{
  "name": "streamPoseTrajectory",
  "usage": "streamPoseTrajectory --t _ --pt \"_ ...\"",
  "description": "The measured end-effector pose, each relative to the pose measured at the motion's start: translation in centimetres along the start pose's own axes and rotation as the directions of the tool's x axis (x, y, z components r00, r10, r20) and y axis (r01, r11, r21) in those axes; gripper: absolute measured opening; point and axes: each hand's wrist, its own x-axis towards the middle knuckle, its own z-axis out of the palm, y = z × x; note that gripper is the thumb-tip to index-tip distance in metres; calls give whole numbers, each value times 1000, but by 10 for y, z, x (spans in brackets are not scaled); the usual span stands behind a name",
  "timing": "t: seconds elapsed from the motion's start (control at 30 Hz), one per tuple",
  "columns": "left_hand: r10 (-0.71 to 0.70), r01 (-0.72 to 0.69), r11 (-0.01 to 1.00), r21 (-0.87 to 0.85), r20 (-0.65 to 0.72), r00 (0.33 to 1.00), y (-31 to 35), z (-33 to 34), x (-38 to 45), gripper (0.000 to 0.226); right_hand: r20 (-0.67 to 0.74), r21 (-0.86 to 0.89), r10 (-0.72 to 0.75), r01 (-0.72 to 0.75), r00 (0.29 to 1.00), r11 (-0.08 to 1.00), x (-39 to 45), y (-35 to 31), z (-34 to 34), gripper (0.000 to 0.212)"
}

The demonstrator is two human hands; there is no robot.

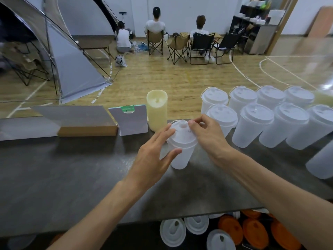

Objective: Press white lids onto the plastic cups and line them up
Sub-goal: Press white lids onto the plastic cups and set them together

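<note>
A frosted plastic cup stands on the dark table in front of me, with a white lid sitting on its rim. My left hand wraps the cup's left side, fingertips on the lid's edge. My right hand rests on the lid's right side, thumb and forefinger pinched near the raised spout. To the right, several lidded cups stand in two rows. One unlidded cup shows at the right edge.
A cream candle-like cylinder, a small white card stand and a flat cardboard box sit along the table's far edge. Loose white lids and orange lids lie below the near edge. People sit on folding chairs beyond; a tent stands left.
</note>
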Motion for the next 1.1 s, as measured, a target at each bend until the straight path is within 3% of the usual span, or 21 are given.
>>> streamPoseTrajectory --t 0.13,0.2,0.3,0.47,0.63,0.77,0.97,1.1 --pt "-11 12 999 40 -11 1000 3 3 1 56 74 -11 76 -75 994 997 4 -8 -9 13" --pt "-18 18 999 45 -13 1000 4 2 0 56 189 65 113 -127 975 990 2 -10 -16 18" --pt "-16 17 999 39 -28 999 3 2 0 54 314 193 56 -121 948 974 -9 -3 -23 26" --pt "-19 20 999 36 -26 999 3 4 -1 54 295 222 50 -119 954 968 -11 1 -22 30" --pt "-26 26 999 25 -29 999 5 2 -2 54 369 241 83 -182 926 953 -19 2 -22 55" --pt "-29 30 999 18 -31 999 5 5 -1 53 358 300 68 -184 931 936 -25 5 -19 51" --pt "-29 30 999 25 -22 999 6 3 0 54 295 -12 69 -69 953 998 -29 -3 -18 59" --pt "-31 32 999 7 -52 998 3 5 -4 54 213 -71 35 -21 976 997 -33 4 -4 70"
